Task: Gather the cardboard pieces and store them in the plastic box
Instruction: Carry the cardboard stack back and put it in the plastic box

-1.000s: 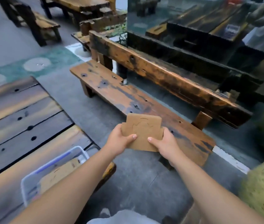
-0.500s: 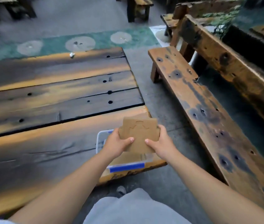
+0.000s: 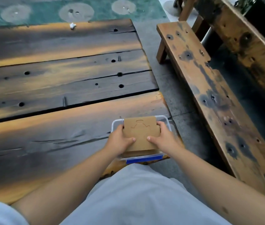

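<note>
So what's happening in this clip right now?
A person holds a cardboard piece with both hands, left hand and right hand gripping its sides, right over a clear plastic box at the near corner of a wooden table. It looks about to go in; more cardboard seems to lie inside.

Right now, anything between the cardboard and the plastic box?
Nothing visible. Both hands, left hand and right hand, hold the cardboard directly above the open plastic box at the table corner. No lid is on it; more cardboard already lies inside, under the held piece.
</note>
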A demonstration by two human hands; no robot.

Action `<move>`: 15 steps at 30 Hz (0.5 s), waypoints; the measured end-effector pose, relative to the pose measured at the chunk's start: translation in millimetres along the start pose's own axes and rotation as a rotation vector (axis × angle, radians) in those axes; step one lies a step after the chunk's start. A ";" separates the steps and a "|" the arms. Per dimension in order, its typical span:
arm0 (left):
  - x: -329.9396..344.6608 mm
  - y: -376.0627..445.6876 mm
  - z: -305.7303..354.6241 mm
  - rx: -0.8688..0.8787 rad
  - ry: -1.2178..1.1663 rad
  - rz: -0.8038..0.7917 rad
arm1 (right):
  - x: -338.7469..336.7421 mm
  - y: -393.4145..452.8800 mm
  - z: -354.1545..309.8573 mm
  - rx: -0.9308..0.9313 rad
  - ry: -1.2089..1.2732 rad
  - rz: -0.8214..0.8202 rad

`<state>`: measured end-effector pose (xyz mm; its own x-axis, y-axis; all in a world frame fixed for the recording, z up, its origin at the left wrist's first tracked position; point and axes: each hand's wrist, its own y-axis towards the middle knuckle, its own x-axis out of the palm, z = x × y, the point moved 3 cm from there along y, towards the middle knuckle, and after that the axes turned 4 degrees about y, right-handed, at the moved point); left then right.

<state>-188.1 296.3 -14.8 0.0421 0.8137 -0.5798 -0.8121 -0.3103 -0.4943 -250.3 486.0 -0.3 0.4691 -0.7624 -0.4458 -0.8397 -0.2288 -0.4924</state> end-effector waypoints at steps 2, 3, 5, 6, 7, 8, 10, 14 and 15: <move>2.1 3.1 -2.9 -0.005 0.044 -0.018 | 1.7 3.1 3.4 0.017 -0.011 0.003; 4.9 7.2 -4.5 -0.019 0.047 -0.028 | 2.6 8.6 6.4 0.031 -0.017 -0.001; 9.0 7.2 -6.5 -0.038 0.036 -0.056 | 5.3 10.3 10.4 0.055 -0.037 -0.001; 11.1 8.1 -7.3 -0.051 0.030 -0.071 | 6.2 12.3 11.7 0.064 -0.059 0.000; 12.7 9.2 -7.4 -0.061 0.031 -0.086 | 6.7 14.9 13.1 0.071 -0.080 0.001; 15.9 10.7 -7.6 -0.074 0.041 -0.100 | 7.1 18.4 16.1 0.080 -0.101 -0.010; 20.6 11.2 -7.2 -0.097 0.070 -0.122 | 7.5 22.4 21.5 0.101 -0.151 -0.043; 27.9 12.3 -1.6 -0.150 0.158 -0.117 | 7.8 26.8 28.4 0.101 -0.234 -0.080; 29.3 12.8 -0.5 -0.162 0.187 -0.109 | 7.8 28.1 29.3 0.098 -0.238 -0.084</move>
<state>-197.0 315.9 -38.4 0.2430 0.7460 -0.6200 -0.6936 -0.3131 -0.6487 -262.2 491.3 -39.6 0.5968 -0.5769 -0.5577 -0.7702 -0.2169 -0.5998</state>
